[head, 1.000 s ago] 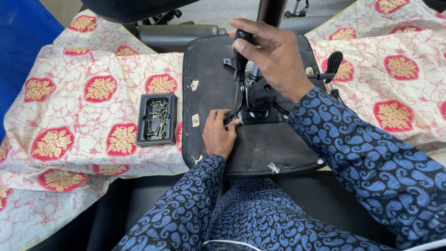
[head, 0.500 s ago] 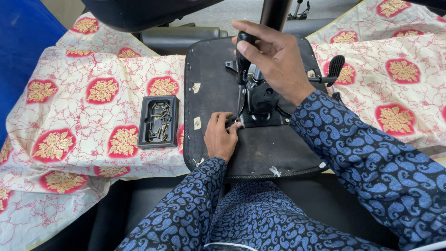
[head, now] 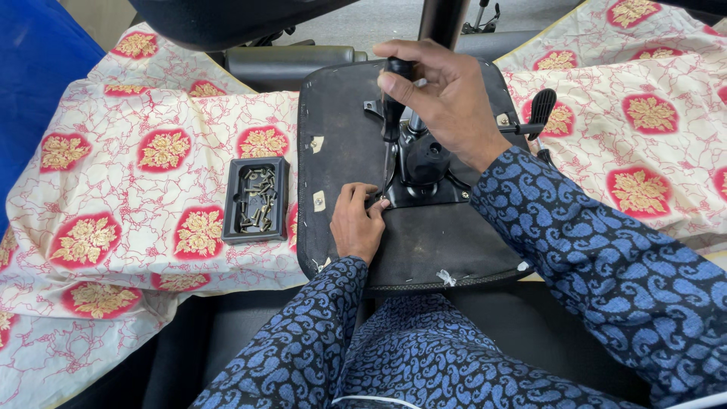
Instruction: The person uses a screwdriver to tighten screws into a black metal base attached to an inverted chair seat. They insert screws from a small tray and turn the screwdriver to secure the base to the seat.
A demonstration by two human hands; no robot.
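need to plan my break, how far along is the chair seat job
Done: mechanism plate sits on the upturned seat base. In hand: right hand grips a screwdriver upright at the plate's corner; left hand steadies there. Left: tray holds many screws.

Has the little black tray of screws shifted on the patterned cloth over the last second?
No. The black tray of screws sits on the same red-and-gold medallions of the cloth, left of the seat base.
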